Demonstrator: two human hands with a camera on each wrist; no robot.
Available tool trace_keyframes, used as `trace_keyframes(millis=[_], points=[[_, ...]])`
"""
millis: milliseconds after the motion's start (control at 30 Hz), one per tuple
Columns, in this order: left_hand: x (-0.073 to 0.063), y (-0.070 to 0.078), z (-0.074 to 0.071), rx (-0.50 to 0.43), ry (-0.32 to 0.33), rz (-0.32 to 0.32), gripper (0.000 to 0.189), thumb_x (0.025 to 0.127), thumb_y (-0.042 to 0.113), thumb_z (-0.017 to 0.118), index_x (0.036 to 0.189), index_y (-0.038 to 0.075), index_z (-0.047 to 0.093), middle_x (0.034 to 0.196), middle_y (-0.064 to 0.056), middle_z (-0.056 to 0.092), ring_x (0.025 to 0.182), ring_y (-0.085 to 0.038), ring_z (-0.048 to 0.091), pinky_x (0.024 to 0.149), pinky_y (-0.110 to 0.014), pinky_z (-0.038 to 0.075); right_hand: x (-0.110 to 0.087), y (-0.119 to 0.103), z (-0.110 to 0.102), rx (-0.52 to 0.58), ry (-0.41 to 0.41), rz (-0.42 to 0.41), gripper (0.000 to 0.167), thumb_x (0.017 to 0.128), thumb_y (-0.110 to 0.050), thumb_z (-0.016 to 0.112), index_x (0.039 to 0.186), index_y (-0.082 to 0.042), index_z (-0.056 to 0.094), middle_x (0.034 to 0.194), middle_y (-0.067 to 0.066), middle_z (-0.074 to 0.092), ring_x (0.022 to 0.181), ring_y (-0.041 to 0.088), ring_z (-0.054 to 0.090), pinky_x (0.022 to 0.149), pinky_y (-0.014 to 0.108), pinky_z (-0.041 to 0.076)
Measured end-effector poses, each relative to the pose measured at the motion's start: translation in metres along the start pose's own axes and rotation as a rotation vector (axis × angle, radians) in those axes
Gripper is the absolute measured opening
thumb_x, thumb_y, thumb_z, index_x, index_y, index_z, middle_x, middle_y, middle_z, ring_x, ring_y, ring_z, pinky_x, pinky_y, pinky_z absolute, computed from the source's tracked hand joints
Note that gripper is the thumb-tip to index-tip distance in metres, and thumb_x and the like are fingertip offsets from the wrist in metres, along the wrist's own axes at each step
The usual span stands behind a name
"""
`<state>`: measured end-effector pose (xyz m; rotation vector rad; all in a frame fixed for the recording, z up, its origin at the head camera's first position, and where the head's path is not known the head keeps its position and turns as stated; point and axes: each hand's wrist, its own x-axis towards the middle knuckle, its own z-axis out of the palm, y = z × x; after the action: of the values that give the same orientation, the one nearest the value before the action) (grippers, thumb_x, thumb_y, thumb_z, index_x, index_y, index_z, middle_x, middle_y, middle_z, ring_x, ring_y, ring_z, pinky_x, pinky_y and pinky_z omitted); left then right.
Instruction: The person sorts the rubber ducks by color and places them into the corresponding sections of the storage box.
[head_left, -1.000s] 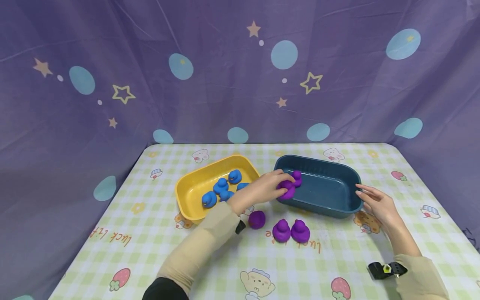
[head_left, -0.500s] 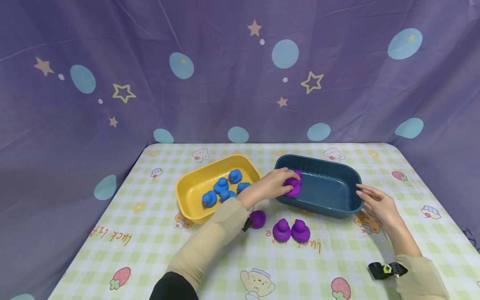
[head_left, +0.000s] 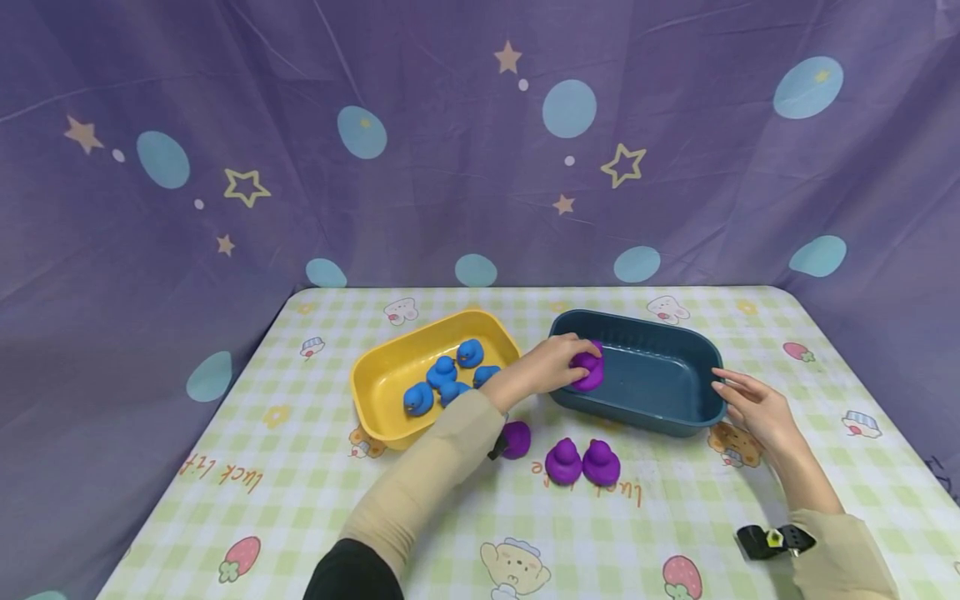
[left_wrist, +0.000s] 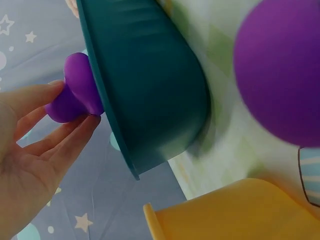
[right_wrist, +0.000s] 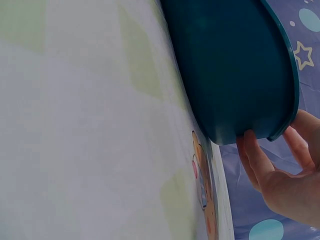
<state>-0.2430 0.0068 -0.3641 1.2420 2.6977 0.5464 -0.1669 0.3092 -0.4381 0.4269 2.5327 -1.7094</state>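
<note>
Star-printed purple fabric [head_left: 435, 158] hung behind a table covered in green-and-white checked cloth [head_left: 300, 517], where a person's left hand [head_left: 551, 364] pinched a smooth, rounded purple toy duck [head_left: 590, 377] between thumb and fingertips inside the left end of a long teal plastic tub [head_left: 660, 371]. Whether the duck touched the tub's floor could not be told. At the far end, the person's right hand [head_left: 761, 414] had its fingers extended and slightly apart, tips against the tub's outer wall and rim. Three more purple ducks [head_left: 563, 463] sat on the cloth nearby, one partly hidden by the left wrist's black strap [head_left: 497, 447], while blue toy ducks [head_left: 418, 399] lay in a yellow plastic tub [head_left: 361, 379] to the left. By its look, the held duck was light, slightly yielding and hardly fragile; its smooth skin might slip, making the broad body the likeliest place for a gentle pinch.
</note>
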Motion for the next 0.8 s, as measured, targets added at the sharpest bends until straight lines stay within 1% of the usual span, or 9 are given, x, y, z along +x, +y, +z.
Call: trace_keyframes(millis=[100, 133, 200, 333, 400, 500, 667, 733, 800], points=[[0.002, -0.001, 0.001, 0.007, -0.003, -0.003, 0.029, 0.086, 0.017, 0.058, 0.115, 0.011, 0.058, 0.099, -0.004, 0.056, 0.081, -0.01, 0.048, 0.068, -0.016, 0.04, 0.002, 0.003, 0.0, 0.001, 0.0, -0.012, 0.059, 0.081, -0.052, 0.052, 0.132, -0.022, 0.044, 0.138, 0.023, 0.027, 0.114, 0.021, 0.045, 0.084, 0.025, 0.046], [0.003, -0.002, 0.002, 0.009, -0.006, -0.005, 0.029, 0.086, 0.017, 0.058, 0.114, 0.011, 0.058, 0.099, -0.004, 0.056, 0.081, -0.01, 0.048, 0.068, -0.015, 0.04, 0.004, 0.005, 0.0, 0.006, 0.01, -0.004, 0.059, 0.081, -0.053, 0.052, 0.131, -0.023, 0.045, 0.137, 0.022, 0.028, 0.111, 0.017, 0.047, 0.082, 0.022, 0.046], [0.005, -0.003, 0.003, 0.012, -0.013, -0.01, 0.029, 0.086, 0.017, 0.059, 0.114, 0.011, 0.059, 0.099, -0.004, 0.057, 0.081, -0.01, 0.048, 0.068, -0.015, 0.04, 0.006, 0.007, -0.001, 0.005, -0.009, -0.017, 0.06, 0.081, -0.054, 0.052, 0.132, -0.023, 0.043, 0.138, 0.023, 0.027, 0.111, 0.016, 0.047, 0.083, 0.023, 0.046], [0.009, -0.006, 0.006, 0.02, -0.023, -0.013, 0.028, 0.084, 0.018, 0.061, 0.112, 0.012, 0.06, 0.1, -0.004, 0.058, 0.084, -0.01, 0.049, 0.072, -0.016, 0.041, 0.012, 0.015, -0.001, 0.039, 0.01, 0.016, 0.059, 0.077, -0.056, 0.055, 0.129, -0.028, 0.047, 0.138, 0.019, 0.029, 0.095, -0.005, 0.048, 0.075, 0.012, 0.045], [0.01, -0.007, 0.007, 0.032, -0.026, -0.01, 0.028, 0.083, 0.019, 0.062, 0.111, 0.012, 0.061, 0.102, -0.004, 0.058, 0.087, -0.011, 0.05, 0.076, -0.017, 0.041, 0.013, 0.016, -0.002, 0.025, -0.007, -0.002, 0.06, 0.078, -0.056, 0.053, 0.13, -0.027, 0.045, 0.139, 0.02, 0.027, 0.101, 0.001, 0.048, 0.079, 0.016, 0.046], [0.012, -0.009, 0.01, 0.061, -0.032, -0.002, 0.028, 0.083, 0.02, 0.063, 0.11, 0.012, 0.061, 0.105, -0.004, 0.059, 0.092, -0.012, 0.052, 0.081, -0.018, 0.041, 0.014, 0.016, -0.002, 0.032, 0.004, -0.003, 0.06, 0.077, -0.056, 0.054, 0.129, -0.028, 0.046, 0.138, 0.021, 0.028, 0.102, 0.003, 0.049, 0.079, 0.017, 0.046], [0.015, -0.012, 0.015, 0.088, -0.052, 0.003, 0.028, 0.082, 0.02, 0.063, 0.109, 0.012, 0.062, 0.107, -0.003, 0.061, 0.095, -0.012, 0.053, 0.083, -0.02, 0.04, 0.014, 0.015, -0.001, 0.054, 0.008, 0.009, 0.059, 0.077, -0.056, 0.055, 0.128, -0.028, 0.047, 0.137, 0.02, 0.029, 0.094, -0.005, 0.048, 0.075, 0.013, 0.046], [0.016, -0.012, 0.017, 0.1, -0.064, 0.001, 0.029, 0.082, 0.02, 0.063, 0.11, 0.012, 0.062, 0.106, -0.003, 0.061, 0.095, -0.011, 0.053, 0.083, -0.019, 0.04, 0.012, 0.014, -0.001, 0.049, 0.004, 0.002, 0.058, 0.078, -0.055, 0.055, 0.129, -0.027, 0.047, 0.138, 0.021, 0.029, 0.099, 0.0, 0.049, 0.076, 0.015, 0.046], [0.017, -0.013, 0.019, 0.108, -0.075, 0.0, 0.029, 0.082, 0.02, 0.063, 0.11, 0.012, 0.062, 0.106, -0.003, 0.061, 0.095, -0.011, 0.054, 0.082, -0.019, 0.041, 0.01, 0.012, -0.001, 0.033, -0.007, -0.008, 0.059, 0.08, -0.054, 0.053, 0.131, -0.025, 0.045, 0.138, 0.022, 0.027, 0.107, 0.009, 0.048, 0.08, 0.018, 0.046]])
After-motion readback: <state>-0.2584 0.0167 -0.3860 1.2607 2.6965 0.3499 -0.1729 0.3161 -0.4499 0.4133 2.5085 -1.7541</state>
